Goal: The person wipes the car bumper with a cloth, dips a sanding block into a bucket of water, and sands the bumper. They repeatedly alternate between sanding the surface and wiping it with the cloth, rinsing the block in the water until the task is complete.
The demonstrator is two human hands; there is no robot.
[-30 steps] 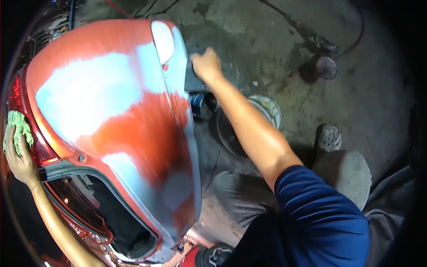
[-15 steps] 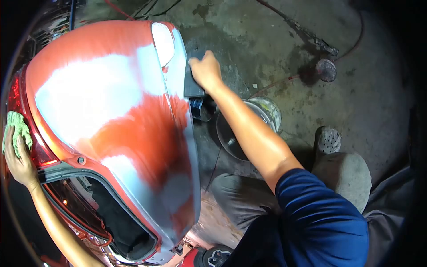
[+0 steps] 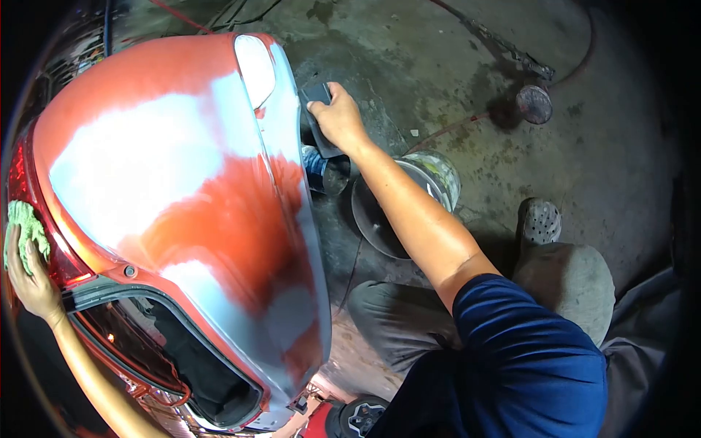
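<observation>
My left hand [image 3: 35, 290] presses a crumpled green cloth [image 3: 29, 232] on the red tail light [image 3: 23, 175] at the left edge of the view. Below that hand is the car's rear opening with its black rubber seal. My right hand [image 3: 340, 120] grips a flat dark block [image 3: 317, 93], thumb over its near face. The block sits tilted right beside the lower edge of the car's body panel [image 3: 219, 212], which is orange-red with pale grey-white patches. A pale oval area [image 3: 255, 69] lies on the panel near the block.
Under my right forearm stands a bucket [image 3: 438, 175], with a dark blue can or cylinder [image 3: 315, 168] beside the panel. On the concrete floor lie a hose and a round tool [image 3: 534, 104]. A red-and-black power tool [image 3: 358, 417] is at the bottom.
The block in my right hand has tilted and shows more of its face beside the panel edge. My left hand and the cloth sit slightly lower in view.
</observation>
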